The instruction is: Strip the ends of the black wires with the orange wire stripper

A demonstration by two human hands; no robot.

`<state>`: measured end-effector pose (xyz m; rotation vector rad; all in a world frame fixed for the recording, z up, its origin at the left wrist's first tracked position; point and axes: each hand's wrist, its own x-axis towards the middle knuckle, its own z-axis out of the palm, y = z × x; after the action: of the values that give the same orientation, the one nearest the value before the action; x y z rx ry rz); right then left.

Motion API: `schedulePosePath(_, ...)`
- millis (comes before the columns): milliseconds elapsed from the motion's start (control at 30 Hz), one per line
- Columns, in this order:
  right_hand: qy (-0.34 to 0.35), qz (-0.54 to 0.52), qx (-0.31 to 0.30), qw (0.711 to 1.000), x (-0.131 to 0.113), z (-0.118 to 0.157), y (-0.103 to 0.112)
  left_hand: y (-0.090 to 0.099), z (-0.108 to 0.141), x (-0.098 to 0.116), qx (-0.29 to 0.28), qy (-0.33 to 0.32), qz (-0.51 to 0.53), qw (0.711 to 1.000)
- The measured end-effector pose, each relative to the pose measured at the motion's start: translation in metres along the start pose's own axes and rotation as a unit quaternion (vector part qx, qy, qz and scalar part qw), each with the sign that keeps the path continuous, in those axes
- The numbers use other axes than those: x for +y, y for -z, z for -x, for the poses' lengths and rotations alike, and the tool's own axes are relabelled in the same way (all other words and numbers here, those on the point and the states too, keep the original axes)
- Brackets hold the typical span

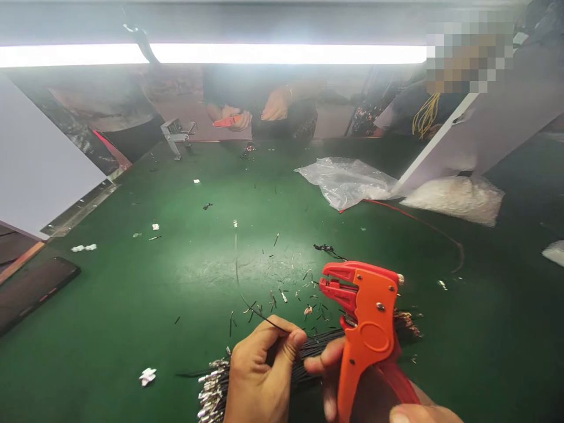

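My right hand [352,388] grips an orange wire stripper [365,323] by its handles, jaws pointing left above the green table. My left hand [259,373] pinches a thin black wire [240,282] that curves up and away across the mat. Under both hands lies a bundle of black wires [308,352] with metal terminals [214,390] at its left end. Short bits of cut insulation [291,288] are scattered in front of the stripper's jaws.
A green mat [176,276] covers the table. A clear plastic bag [348,182], a white bag of parts [458,197] and a red wire [414,220] lie at the right. A dark phone [30,291] rests at the left edge. Across the table another person's hands [240,117] hold an orange tool.
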<state>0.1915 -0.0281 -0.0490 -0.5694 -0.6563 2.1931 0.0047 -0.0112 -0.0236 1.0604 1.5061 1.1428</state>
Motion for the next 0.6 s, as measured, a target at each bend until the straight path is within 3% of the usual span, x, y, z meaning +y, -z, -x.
schedulePosePath(100,0.048,0.043,0.06,0.996,0.0,0.001,0.001,-0.002,-0.001,-0.004,0.024,-0.037,-0.018,0.999)
schedulePosePath(233,0.086,0.111,0.116,0.983,-0.002,0.005,0.003,-0.002,-0.001,-0.016,0.035,-0.156,-0.037,0.987)
schedulePosePath(333,0.065,0.282,0.192,0.938,-0.005,0.007,0.002,0.003,-0.006,-0.021,0.017,-0.262,-0.097,0.96)
schedulePosePath(400,0.057,0.435,0.257,0.861,-0.006,0.008,0.003,0.007,-0.01,-0.022,0.001,-0.32,-0.14,0.937)
schedulePosePath(433,0.067,0.515,0.286,0.805,-0.006,0.008,0.004,0.009,-0.012,-0.022,-0.002,-0.344,-0.155,0.926)
schedulePosePath(500,0.107,0.671,0.311,0.664,-0.006,0.01,0.01,0.01,-0.014,-0.023,0.005,-0.376,-0.172,0.911)
schedulePosePath(600,0.146,0.83,0.287,0.456,-0.003,0.012,0.026,0.009,-0.012,-0.024,0.034,-0.384,-0.178,0.906)
